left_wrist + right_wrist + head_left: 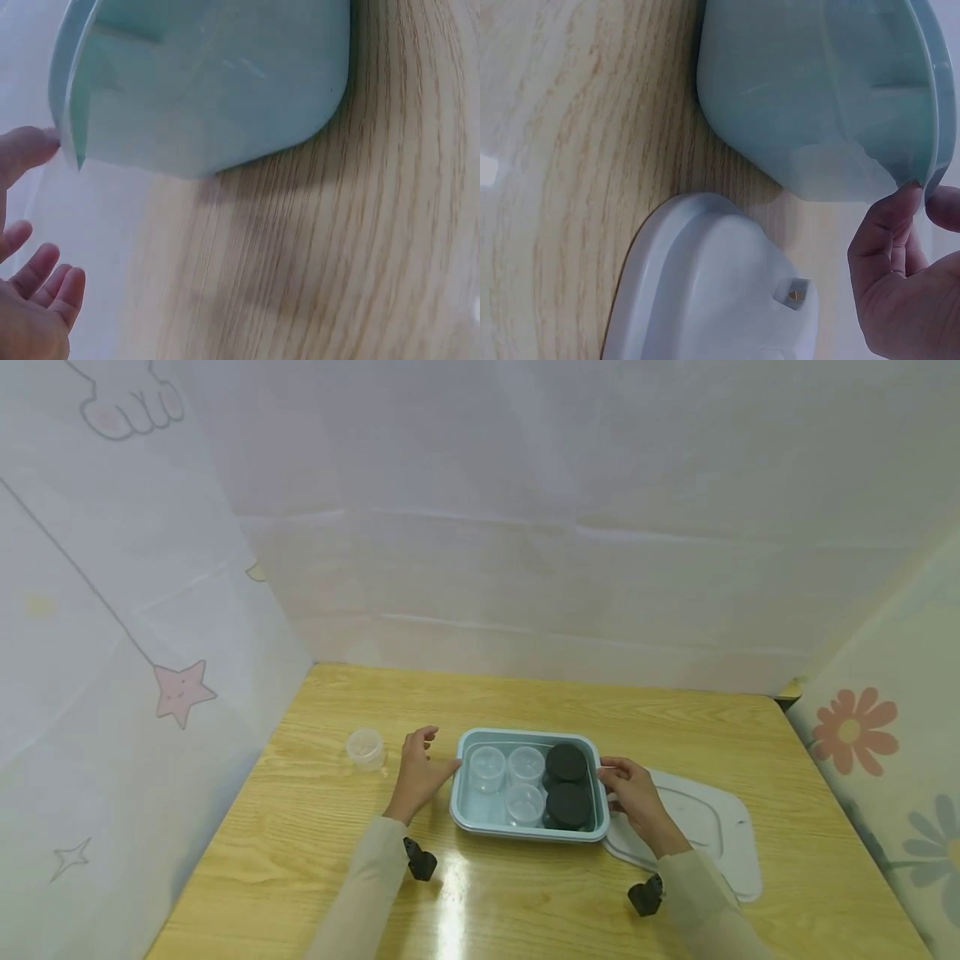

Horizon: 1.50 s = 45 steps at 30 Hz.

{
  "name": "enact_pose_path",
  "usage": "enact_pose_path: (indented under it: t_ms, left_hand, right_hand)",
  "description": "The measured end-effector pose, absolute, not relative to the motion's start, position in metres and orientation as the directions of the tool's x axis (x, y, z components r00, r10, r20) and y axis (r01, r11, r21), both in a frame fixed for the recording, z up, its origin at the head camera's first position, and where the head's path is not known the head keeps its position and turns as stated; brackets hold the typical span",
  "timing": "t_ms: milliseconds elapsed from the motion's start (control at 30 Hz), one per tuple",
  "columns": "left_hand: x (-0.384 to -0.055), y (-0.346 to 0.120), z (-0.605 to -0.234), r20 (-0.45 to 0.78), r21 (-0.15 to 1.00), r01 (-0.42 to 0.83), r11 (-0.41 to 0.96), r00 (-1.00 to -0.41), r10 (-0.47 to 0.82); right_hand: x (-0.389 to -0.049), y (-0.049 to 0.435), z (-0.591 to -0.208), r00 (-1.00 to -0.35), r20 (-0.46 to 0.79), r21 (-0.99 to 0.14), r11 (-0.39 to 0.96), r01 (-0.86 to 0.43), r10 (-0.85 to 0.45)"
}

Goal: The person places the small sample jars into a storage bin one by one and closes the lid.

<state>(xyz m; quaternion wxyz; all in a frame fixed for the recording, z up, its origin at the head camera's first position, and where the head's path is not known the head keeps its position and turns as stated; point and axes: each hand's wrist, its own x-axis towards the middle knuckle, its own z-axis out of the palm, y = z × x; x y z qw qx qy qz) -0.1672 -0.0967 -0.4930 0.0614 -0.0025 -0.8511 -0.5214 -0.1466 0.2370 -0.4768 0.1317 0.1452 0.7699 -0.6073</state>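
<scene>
A light blue plastic container (pixel 517 832) stands on the table. Inside it are three clear round jars (pixel 487 770) at the left and middle, and two jars with black lids (pixel 567 806) at the right end. My left hand (pixel 422 779) is at the container's left end, thumb touching the rim, the other fingers spread away from it. At the opposite end, my right hand (pixel 632 795) pinches the rim between thumb and fingers; the right wrist view shows this grip (pixel 919 292) closely. Only the container's outer wall (pixel 225 90) is visible in the left wrist view.
To the left of my left hand sits another clear round jar (pixel 366 750). A white lid (pixel 716 827) lies flat on the table under my right forearm, beside the container. Printed cloth walls (pixel 525 593) rise behind the wooden table (pixel 315 860) and at both sides.
</scene>
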Motion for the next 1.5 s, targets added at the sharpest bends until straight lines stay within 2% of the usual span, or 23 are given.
enact_pose_path:
  t_ms: [267, 733, 1200, 1500]
  left_hand:
    - [-0.162, -0.117, -0.492, 0.161, 0.887, 0.058, 0.459, -0.969, -0.188]
    - [-0.164, -0.17, -0.483, 0.119, 0.91, -0.027, 0.415, -0.939, -0.322]
    - [-0.171, -0.192, -0.503, 0.073, 0.891, -0.116, 0.439, -0.918, -0.39]
    - [-0.176, -0.2, -0.517, -0.054, 0.9, -0.207, 0.385, -0.927, -0.372]
  right_hand:
    - [-0.147, 0.239, -0.476, -0.923, -0.38, -0.899, 0.21, 0.384, 0.061]
    - [-0.147, 0.24, -0.475, -0.922, -0.382, -0.9, 0.2, 0.387, 0.067]
    - [-0.146, 0.239, -0.477, -0.918, -0.39, -0.894, 0.21, 0.395, 0.064]
    - [-0.145, 0.236, -0.476, -0.918, -0.392, -0.892, 0.219, 0.396, 0.064]
